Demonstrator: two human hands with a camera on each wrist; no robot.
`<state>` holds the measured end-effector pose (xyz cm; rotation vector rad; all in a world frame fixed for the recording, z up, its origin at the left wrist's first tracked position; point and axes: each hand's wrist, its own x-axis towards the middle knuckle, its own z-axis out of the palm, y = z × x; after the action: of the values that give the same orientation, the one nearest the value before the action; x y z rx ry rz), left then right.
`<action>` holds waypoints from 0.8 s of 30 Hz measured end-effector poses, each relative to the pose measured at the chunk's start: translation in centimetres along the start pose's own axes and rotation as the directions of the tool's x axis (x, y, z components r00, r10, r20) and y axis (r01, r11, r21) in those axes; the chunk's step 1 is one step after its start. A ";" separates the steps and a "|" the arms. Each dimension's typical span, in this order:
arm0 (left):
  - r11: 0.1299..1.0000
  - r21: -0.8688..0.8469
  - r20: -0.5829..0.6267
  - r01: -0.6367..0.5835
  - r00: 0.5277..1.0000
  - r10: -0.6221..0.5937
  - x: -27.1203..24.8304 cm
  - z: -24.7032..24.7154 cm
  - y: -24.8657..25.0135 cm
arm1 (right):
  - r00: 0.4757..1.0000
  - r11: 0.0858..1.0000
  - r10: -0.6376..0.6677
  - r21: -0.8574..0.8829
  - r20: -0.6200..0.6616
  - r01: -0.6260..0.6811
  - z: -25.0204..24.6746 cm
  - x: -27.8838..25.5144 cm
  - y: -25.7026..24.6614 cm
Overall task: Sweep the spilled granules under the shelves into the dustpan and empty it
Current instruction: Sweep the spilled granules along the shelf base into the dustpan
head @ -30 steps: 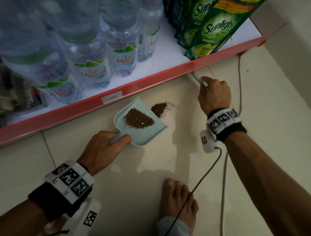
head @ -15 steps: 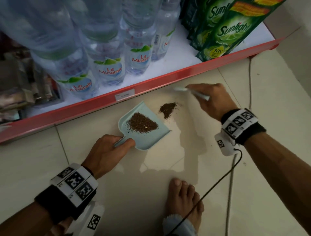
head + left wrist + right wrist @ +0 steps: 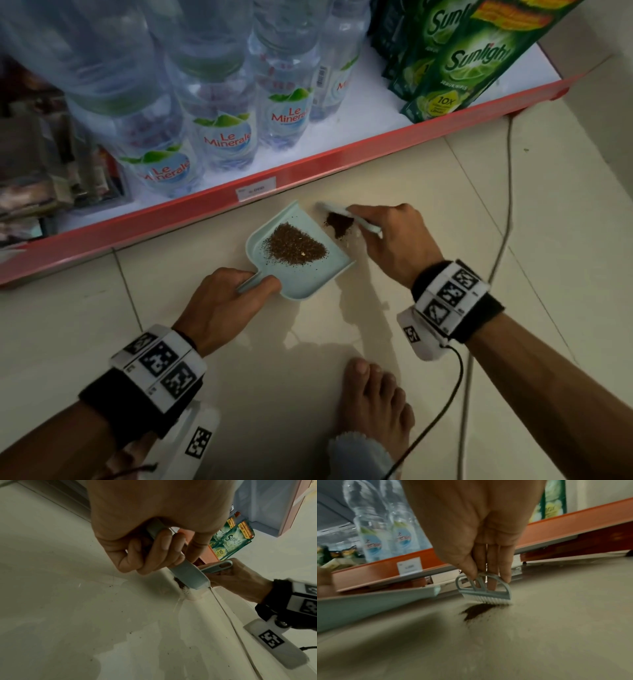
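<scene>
Two hands work low on my feed, over pale floor tiles (image 3: pixel 565 212) that fill the lower half of the head view; across the upper half runs the red-edged shelf (image 3: pixel 342 161), carrying water bottles (image 3: pixel 222 137) at upper left and green Sunlight pouches (image 3: pixel 455 68) at upper right; a grey cable (image 3: pixel 503 219) trails down the right side, and a bare foot (image 3: pixel 373 401) sits at bottom centre; at mid-frame I see the pale blue dustpan (image 3: pixel 308 281) lying flat on the tile, its open lip facing right, with a brown heap of granules (image 3: pixel 294 246) inside it; my left hand (image 3: pixel 222 305) has fingers and thumb curled round the dustpan handle, as the left wrist view confirms; just right of the lip lies a smaller pile of granules (image 3: pixel 337 222) on the floor; my right hand (image 3: pixel 394 246) pinches the small brush (image 3: pixel 485 592) from above with its fingertips, and the white bristles touch the far edge of that pile in the right wrist view.
</scene>
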<state>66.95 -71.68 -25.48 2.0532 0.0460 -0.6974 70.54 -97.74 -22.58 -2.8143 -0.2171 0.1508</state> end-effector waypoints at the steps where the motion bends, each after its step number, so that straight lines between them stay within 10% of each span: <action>1: 1.000 0.003 -0.003 0.000 1.000 0.000 0.0 0.0 0.0 | 0.997 1.000 0.011 0.006 -0.070 -0.011 -0.4 0.1 0.5; 4: 1.000 0.006 -0.002 -0.002 1.000 0.002 -0.1 -0.1 -0.3 | 0.960 0.989 0.140 -0.008 -0.243 -0.147 -2.0 1.0 2.8; 8: 1.000 0.019 -0.005 0.005 1.000 -0.005 -0.3 -0.2 -0.6 | 0.924 0.924 0.360 -0.090 -0.127 -0.373 -1.7 1.5 4.5; 16: 0.999 -0.037 0.005 0.039 0.999 -0.039 -0.5 -0.1 -1.1 | 0.988 0.989 0.146 -0.013 0.054 -0.145 0.9 -0.7 -2.0; 24: 0.998 -0.045 -0.014 0.043 0.999 -0.044 -1.0 -0.4 -1.7 | 0.957 0.959 0.247 -0.105 -0.152 -0.265 -1.3 3.0 1.1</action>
<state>65.79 -70.15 -26.15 2.0199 0.1143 -0.7017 73.85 -98.68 -21.94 -2.9516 0.1786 -0.0006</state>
